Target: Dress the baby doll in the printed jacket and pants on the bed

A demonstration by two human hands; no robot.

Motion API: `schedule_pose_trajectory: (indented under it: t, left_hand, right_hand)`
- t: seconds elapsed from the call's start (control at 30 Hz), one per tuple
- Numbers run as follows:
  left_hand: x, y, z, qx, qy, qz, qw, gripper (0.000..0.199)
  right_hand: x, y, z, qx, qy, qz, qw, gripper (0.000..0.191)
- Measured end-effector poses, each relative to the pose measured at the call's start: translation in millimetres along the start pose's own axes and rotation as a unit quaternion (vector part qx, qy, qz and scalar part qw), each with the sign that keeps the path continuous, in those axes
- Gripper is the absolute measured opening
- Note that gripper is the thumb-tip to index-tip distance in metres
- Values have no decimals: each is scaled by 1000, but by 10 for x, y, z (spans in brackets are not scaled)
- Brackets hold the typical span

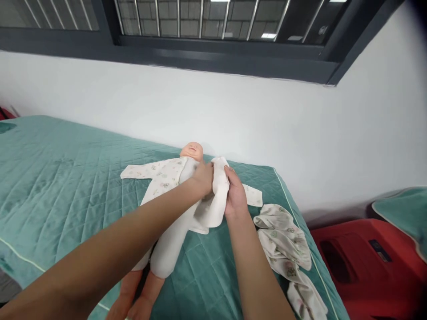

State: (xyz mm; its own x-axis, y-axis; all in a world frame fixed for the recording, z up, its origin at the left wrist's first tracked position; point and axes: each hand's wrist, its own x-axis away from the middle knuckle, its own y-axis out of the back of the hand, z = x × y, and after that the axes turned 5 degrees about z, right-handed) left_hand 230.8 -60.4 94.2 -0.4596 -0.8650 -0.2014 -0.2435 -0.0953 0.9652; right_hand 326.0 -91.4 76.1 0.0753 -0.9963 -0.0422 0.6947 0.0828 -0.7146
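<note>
A baby doll (192, 150) lies on its back on the green quilted cover, its head toward the wall. Its soft white body and thighs end in flesh-coloured lower legs. Under and around it is a white patterned baby shirt (163, 181), with one sleeve stretched out to the left and part of the other showing at the right. My left hand (204, 177) is closed on the shirt's raised right side, over the doll's chest. Opposite it, my right hand (236, 194) grips the outer edge of the same cloth, thumb on top. The doll's right-side arm is hidden.
Patterned baby pants (283, 240), crumpled, lie near the right edge of the quilted cover (76, 155). Beyond that edge stands a red plastic stool (367, 266) with green fabric beside it. A white wall (233, 111) and a barred window run along the back.
</note>
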Motion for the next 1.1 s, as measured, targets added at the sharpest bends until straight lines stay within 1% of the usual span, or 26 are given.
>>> schedule_pose_trajectory:
  t: [0.1,0.13,0.17,0.2,0.27,0.33,0.37,0.43,0.5,0.57,0.6,0.67,0.7,0.77,0.83,0.9,0.97,1.03,1.1]
  left_hand:
    - [336,207,207,-52,-18,16,998,20]
    - [455,266,284,-56,-17,9,998,23]
    - [565,314,360,-47,-3,-11,999,26]
    - [662,350,432,-20,21,-36,999,29]
    - [794,391,557,72,82,-83,991,31]
    - [837,413,655,177,130,-101,970,28]
    - [829,426,695,222,144,-101,959,26]
    - [768,467,756,278,158,-86,944,24]
    - [669,530,796,294,154,-40,943,34]
    - [552,593,814,277,126,26,952,45]
    - [490,616,815,260,106,57,958,47]
    - [370,633,805,208,73,111,969,43]
    - [314,624,797,176,69,129,973,39]
    - [215,576,790,123,90,133,979,31]
    - [133,504,805,95,121,103,983,25]
    - [67,431,843,92,143,71,983,26]
    - [17,369,893,98,159,51,981,28]
    - [-11,314,938,110,175,31,978,26]
    - [-13,262,971,125,196,8,972,23]
  right_hand:
    - [30,-66,-36,24,8,20,999,24]
    - [36,-84,-61,35,10,24,999,26]
    - [43,-105,-94,50,10,30,998,27]
    - [54,-127,-133,69,10,40,997,29]
    - [88,-173,-223,123,6,74,990,32]
    - [129,-214,-315,193,-2,117,974,35]
    - [149,-230,-359,233,0,133,963,36]
    - [182,-256,-433,313,33,149,937,35]
    - [209,-282,-489,384,85,162,905,27]
    - [244,-317,-527,442,125,179,870,21]
    - [267,-339,-542,472,137,187,851,20]
    - [321,-385,-565,535,160,196,806,20]
    - [348,-407,-574,566,174,201,781,20]
    - [395,-441,-589,611,207,216,733,21]
    - [425,-460,-598,632,233,231,702,23]
    - [440,-466,-599,634,248,236,693,23]
    - [446,-464,-592,624,257,227,702,23]
    - [447,-459,-577,611,261,217,716,24]
    - [446,-451,-561,603,263,213,723,26]
